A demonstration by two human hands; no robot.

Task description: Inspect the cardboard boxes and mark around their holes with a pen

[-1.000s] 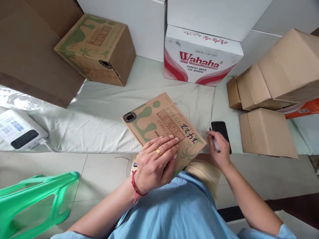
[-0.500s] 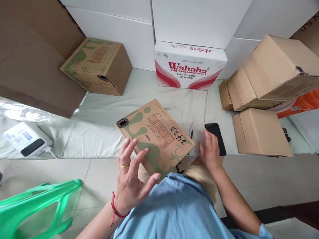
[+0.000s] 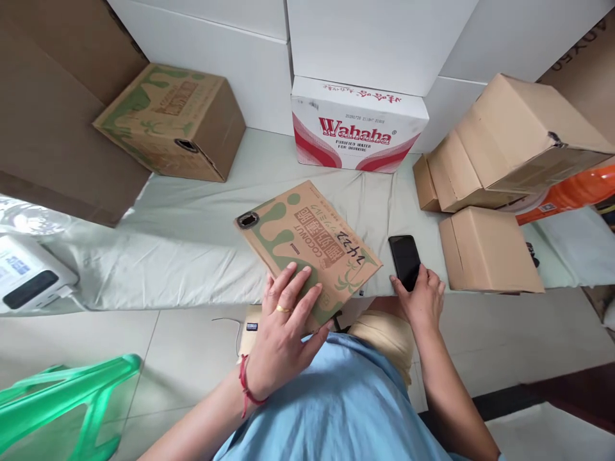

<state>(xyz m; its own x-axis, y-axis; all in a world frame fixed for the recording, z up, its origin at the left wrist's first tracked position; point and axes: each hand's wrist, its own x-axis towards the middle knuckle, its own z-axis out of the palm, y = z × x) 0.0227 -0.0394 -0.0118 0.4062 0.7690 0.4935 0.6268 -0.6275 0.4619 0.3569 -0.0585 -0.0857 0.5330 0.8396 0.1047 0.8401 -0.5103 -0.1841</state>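
In front of my body a brown cardboard box (image 3: 307,230) lies at an angle on the cloth-covered surface, its near corner over the edge. It has green splash prints, "COCONUT" lettering, handwritten numbers and a dark-rimmed hole at its far left corner. My left hand (image 3: 288,326), with a ring and a red cord bracelet, rests on its near side, fingers spread and flat. To the right, a black smartphone (image 3: 404,256) lies screen up on the cloth. My right hand (image 3: 423,298) has the phone's near end between thumb and fingers.
A Wahaha water carton (image 3: 355,131) stands against the white wall. A second coconut box (image 3: 168,121) is at back left, and plain brown boxes (image 3: 494,250) stack on the right. A white device (image 3: 33,275) with a cable sits far left; a green plastic stool (image 3: 72,403) is below.
My left hand has come down onto the coconut box, which sits slightly farther right in view. My right hand has drawn back from beside the smartphone's left edge to grip its near end.
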